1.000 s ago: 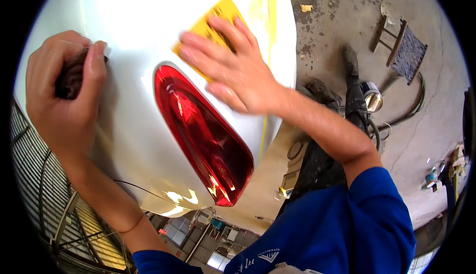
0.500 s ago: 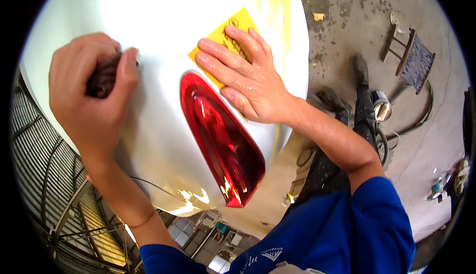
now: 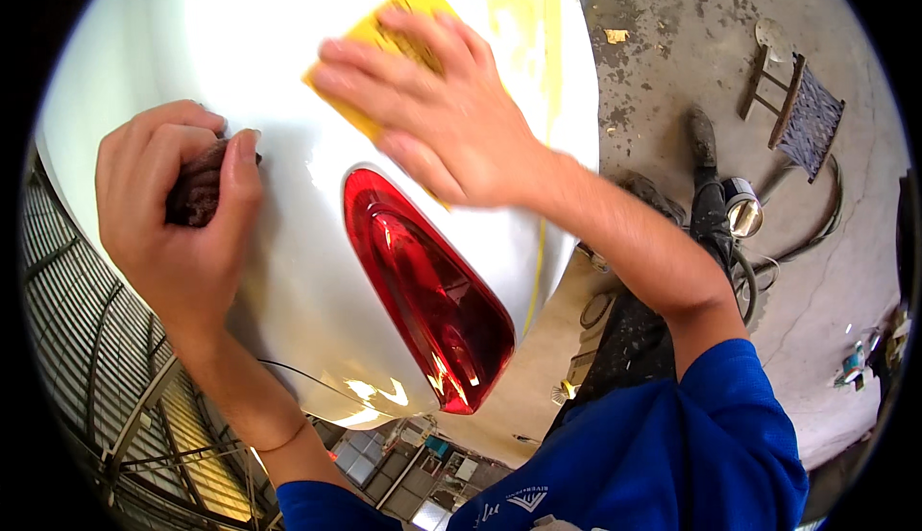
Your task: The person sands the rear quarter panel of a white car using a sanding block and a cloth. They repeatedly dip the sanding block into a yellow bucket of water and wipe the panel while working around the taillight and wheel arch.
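A white car body panel (image 3: pixel 279 272) fills the middle, with a long red tail light (image 3: pixel 432 291) set into it. My right hand (image 3: pixel 451 113) holds a yellow sheet of sandpaper (image 3: pixel 351 99) against the panel above the light, its fingers stretched over the sheet and slightly blurred. The sheet's underside is hidden. At the left, my left hand (image 3: pixel 173 214) is closed round a wadded dark brown cloth (image 3: pixel 199 185), held over the panel's left part; the fingers hide part of the cloth.
A strip of yellow tape (image 3: pixel 552 51) runs down the panel's right side. On the floor at right stand a low woven-seat stool (image 3: pixel 812 118) and an open can (image 3: pixel 741 209), near a dark hose (image 3: pixel 831 214). A metal grille (image 3: pixel 72 272) lies at the left.
My right hand has slid up and to the left across the panel with the sandpaper, farther from the tail light. My left hand stays in nearly the same place, still gripping the cloth.
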Demonstrator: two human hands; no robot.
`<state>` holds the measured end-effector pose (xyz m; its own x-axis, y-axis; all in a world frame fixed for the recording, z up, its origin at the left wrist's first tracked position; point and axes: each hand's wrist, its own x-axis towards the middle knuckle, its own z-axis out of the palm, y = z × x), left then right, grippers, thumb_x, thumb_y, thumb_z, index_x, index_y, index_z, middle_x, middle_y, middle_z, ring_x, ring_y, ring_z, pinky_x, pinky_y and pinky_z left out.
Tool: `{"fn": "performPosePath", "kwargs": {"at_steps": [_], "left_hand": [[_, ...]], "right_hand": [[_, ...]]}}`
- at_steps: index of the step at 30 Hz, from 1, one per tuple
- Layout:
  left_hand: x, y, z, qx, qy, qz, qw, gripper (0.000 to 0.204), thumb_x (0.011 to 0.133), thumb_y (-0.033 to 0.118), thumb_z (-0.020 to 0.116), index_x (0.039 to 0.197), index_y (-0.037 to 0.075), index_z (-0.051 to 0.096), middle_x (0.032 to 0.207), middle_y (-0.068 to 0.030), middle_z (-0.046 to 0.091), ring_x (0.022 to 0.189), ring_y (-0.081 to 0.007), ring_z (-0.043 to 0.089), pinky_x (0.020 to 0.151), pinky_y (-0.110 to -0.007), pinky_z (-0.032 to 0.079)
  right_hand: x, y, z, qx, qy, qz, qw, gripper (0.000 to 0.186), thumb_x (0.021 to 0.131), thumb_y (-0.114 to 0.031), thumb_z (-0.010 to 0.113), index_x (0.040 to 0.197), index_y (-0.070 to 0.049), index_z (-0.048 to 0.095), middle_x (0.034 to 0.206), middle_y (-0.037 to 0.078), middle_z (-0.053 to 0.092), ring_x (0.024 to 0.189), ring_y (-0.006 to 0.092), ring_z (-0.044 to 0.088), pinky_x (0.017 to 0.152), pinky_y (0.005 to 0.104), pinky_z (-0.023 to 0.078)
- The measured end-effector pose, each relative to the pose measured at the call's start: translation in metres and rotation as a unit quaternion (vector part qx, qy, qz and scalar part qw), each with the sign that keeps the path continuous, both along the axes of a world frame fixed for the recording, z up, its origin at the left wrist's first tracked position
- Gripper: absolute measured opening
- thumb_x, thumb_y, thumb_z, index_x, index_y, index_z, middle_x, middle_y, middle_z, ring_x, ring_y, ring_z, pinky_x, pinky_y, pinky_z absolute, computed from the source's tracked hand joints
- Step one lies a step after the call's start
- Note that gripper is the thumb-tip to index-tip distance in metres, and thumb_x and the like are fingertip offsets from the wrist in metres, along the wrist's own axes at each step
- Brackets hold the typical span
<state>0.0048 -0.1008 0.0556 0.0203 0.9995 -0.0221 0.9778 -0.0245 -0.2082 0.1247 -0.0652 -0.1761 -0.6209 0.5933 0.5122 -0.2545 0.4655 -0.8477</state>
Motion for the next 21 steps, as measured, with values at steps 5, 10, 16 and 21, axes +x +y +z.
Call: {"fn": "performPosePath", "kwargs": {"at_steps": [5, 10, 16, 21], "left_hand": [[0.002, -0.007, 0.004, -0.016, 0.017, -0.003, 1.000, 0.019, 0.077, 0.000, 0.081, 0.080, 0.003, 0.063, 0.091, -0.0082, 0.071, 0.085, -0.0220, 0.061, 0.076, -0.032, 0.049], [0.002, -0.005, 0.001, -0.024, 0.008, 0.012, 1.000, 0.018, 0.078, -0.001, 0.080, 0.082, 0.002, 0.063, 0.093, -0.0092, 0.072, 0.087, -0.0226, 0.062, 0.077, -0.031, 0.049], [0.002, -0.007, -0.002, -0.016, 0.000, 0.020, 1.000, 0.017, 0.080, -0.002, 0.079, 0.085, 0.001, 0.063, 0.096, -0.0111, 0.072, 0.089, -0.0227, 0.063, 0.080, -0.032, 0.050], [0.001, -0.010, 0.000, -0.040, 0.014, 0.004, 0.999, 0.018, 0.081, -0.003, 0.079, 0.087, 0.000, 0.063, 0.098, -0.0114, 0.073, 0.088, -0.0229, 0.064, 0.080, -0.032, 0.051]], "right_hand": [[0.006, -0.019, 0.006, -0.028, -0.017, -0.008, 0.999, 0.058, 0.097, -0.032, 0.053, 0.155, -0.025, 0.051, 0.162, 0.000, 0.045, 0.146, 0.0369, 0.037, 0.123, 0.0596, 0.019], [0.039, -0.046, -0.008, -0.022, -0.062, 0.034, 0.997, 0.054, 0.105, -0.036, 0.039, 0.154, -0.019, 0.053, 0.163, 0.002, 0.045, 0.149, 0.0387, 0.033, 0.123, 0.0584, 0.016], [-0.022, 0.004, -0.005, 0.002, 0.037, -0.059, 0.998, 0.057, 0.100, -0.036, 0.050, 0.155, -0.024, 0.052, 0.163, -0.001, 0.046, 0.146, 0.0357, 0.038, 0.120, 0.0605, 0.023], [0.050, -0.067, -0.017, -0.016, -0.091, 0.029, 0.995, 0.057, 0.102, -0.038, 0.038, 0.155, -0.023, 0.053, 0.163, 0.001, 0.045, 0.149, 0.0379, 0.034, 0.123, 0.0594, 0.015]]}}
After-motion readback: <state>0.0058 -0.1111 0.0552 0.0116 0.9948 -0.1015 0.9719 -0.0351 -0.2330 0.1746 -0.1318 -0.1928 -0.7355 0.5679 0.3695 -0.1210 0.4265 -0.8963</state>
